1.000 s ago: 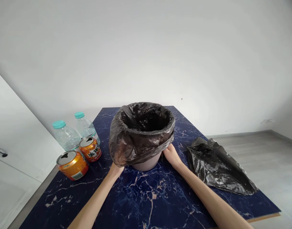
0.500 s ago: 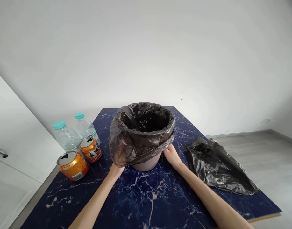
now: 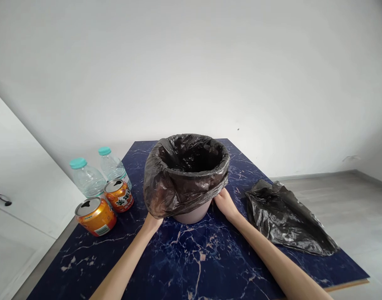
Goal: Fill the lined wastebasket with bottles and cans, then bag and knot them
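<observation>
A pale trash bin (image 3: 191,217) stands upright on the table, lined with a black trash bag (image 3: 193,183). The bag is folded over the rim and hangs loosely down the outside, bulging on the left. My left hand (image 3: 155,217) reaches up under that hanging part and holds the bin's left side; its fingers show only dimly through the thin plastic. On the opposite side my right hand (image 3: 224,203) is closed against the bin just below the bag's lower edge, with its fingertips hidden. The bag's mouth is open, and the inside looks dark.
Two orange cans (image 3: 96,216) and two clear plastic bottles (image 3: 88,180) with turquoise caps stand left on the dark blue marbled table (image 3: 184,266). Another black plastic bag (image 3: 287,221) lies crumpled at the right edge. A white wall (image 3: 191,75) rises behind the table.
Both hands stay where they were around the bin, and the bag keeps its shape. Only a very slight shift of the camera shows.
</observation>
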Motion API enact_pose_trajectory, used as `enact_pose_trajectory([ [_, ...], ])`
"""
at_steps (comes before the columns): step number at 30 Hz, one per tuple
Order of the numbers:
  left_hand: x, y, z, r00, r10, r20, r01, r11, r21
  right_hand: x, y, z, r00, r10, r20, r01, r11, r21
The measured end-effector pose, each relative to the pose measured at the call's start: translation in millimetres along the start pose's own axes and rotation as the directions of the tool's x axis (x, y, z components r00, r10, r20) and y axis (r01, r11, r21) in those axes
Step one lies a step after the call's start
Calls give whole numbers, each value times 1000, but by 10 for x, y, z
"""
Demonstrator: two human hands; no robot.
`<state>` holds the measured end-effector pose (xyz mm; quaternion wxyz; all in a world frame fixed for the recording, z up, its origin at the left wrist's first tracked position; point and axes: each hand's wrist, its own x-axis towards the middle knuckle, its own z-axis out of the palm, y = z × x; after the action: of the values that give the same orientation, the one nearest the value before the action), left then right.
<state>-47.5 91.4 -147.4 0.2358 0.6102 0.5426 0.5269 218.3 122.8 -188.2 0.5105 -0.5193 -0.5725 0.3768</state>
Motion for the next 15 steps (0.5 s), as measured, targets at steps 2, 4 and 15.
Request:
enact_pose_trajectory([
  [2, 9, -6, 3, 1000, -6, 2, 6, 1000, -3, 1, 0, -1, 1000, -1, 2, 1, 1000, 0],
  [4, 18, -14, 8, 1000, -6, 4, 6, 1000, -5, 1, 1, 0, 1000, -2, 4, 2, 1000, 1],
  [15, 10, -76, -1, 999, 47, 0, -47, 999, 6, 6, 20, -5, 1000, -18, 5, 18, 1000, 4],
])
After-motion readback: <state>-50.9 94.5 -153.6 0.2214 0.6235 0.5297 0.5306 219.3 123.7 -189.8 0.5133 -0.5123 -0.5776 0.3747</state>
